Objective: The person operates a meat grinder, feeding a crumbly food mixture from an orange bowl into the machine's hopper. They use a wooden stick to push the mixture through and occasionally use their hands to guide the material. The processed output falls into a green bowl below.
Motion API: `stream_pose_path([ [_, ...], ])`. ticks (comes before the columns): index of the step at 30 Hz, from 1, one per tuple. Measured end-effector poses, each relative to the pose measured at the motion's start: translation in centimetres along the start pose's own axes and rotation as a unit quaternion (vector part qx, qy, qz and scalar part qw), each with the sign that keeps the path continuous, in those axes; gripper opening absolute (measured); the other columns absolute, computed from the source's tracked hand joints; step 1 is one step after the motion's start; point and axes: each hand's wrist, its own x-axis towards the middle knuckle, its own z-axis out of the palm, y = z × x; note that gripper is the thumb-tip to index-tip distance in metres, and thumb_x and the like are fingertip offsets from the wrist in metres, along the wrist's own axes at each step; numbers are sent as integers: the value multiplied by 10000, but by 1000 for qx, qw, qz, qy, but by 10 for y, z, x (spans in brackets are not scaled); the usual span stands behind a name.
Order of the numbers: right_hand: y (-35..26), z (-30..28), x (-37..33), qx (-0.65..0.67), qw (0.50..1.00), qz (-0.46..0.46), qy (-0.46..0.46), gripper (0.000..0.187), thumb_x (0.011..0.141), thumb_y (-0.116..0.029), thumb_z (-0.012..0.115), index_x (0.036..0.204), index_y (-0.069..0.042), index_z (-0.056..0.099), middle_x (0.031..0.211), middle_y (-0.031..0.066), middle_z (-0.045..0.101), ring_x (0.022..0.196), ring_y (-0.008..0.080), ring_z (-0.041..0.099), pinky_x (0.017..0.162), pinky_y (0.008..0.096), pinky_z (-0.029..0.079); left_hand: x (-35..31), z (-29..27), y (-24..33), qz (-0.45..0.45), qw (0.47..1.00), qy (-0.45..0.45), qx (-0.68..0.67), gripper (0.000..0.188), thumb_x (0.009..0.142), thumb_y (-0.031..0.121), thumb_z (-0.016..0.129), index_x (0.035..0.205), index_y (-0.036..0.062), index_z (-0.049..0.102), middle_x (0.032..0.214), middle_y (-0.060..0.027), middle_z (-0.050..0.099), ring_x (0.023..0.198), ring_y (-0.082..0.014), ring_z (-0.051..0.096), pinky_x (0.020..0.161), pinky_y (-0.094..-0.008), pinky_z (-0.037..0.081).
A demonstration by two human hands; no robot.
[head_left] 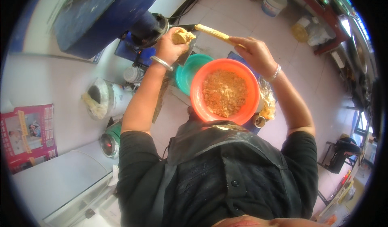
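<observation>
1. L hand [166, 50] grips yellow, crumbly-edged piece [181, 37] nr blue machine [109, 19]; exact shape unclear to me.
2. R hand [256, 54] holds yellow stick [213, 32], tip pointing twd L.
3. Orange bowl [254, 85] betw. forearms [140, 98], w/ crumbly orange-brown mix [224, 92]; partly hides teal basin [185, 74].
4. L forearm wears silver bangle [161, 63]; R, pale bracelet [275, 72].
5. White bucket [274, 4] on floor [238, 10] ahead, well apart from hands.

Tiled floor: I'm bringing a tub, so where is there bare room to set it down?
Bare tiles show between white bucket and right hand, and right of the right forearm. Crowded: around the orange basin, by green basin and crinkled wrapping.
</observation>
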Motion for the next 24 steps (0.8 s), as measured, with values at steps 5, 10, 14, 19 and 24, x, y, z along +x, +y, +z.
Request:
stream_pose_path([
  [5, 10, 7, -6, 11, 1000, 3, 11, 311, 919, -140, 624, 1221, -96, 682, 913, 180, 681, 850, 332, 660, 780, 409, 524, 6, 22, -9, 61, 905, 59, 416, 469, 766, 84, 762, 1157, 72, 502, 1146, -178, 563, 1041, -372, 618, 804, -429, 571],
  [10, 7, 10, -9, 27, 999, -6, 20, 306, 915, -125, 631, 1215, -94, 685, 921, 178, 682, 843, 333, 660, 771, 406, 525, 8, 31, 13, -42, 897, 20, 439, 576, 750, 180, 788, 1187, 28, 445, 1245, -215, 489, 1168, -409, 531, 940, -473, 513],
  [14, 2, 18, -9, 47, 998, -22, 20, 312, 912, -112, 634, 1220, -90, 676, 929, 180, 678, 820, 339, 658, 750, 403, 527, 0, 30, 5, 9, 959, 56, 279, 850, 717, 194, 816, 1398, -32, 361, 1350, -280, 472, 1265, -444, 462, 1071, -482, 396],
  [19, -16, 19, -19, -31, 998, -53, -16, 362, 955, -100, 583, 1316, -94, 610, 963, 162, 683, 802, 306, 680, 724, 379, 550, -31, 33, -17, 100, 958, 103, 250, 854, 791, 232, 743, 1426, -115, 290, 1448, -341, 340, 1374, -478, 318, 1159, -524, 265],
  [24, -26, 38, -14, -143, 985, -40, -85, 406, 971, -112, 534, 1376, -126, 555, 928, 155, 674, 753, 338, 673, 678, 425, 551, -42, 55, -10, 107, 914, 167, 354, 982, 873, 538, 649, 1413, -182, 258, 1465, -408, 285, 1398, -540, 255, 1169, -546, 242],
])
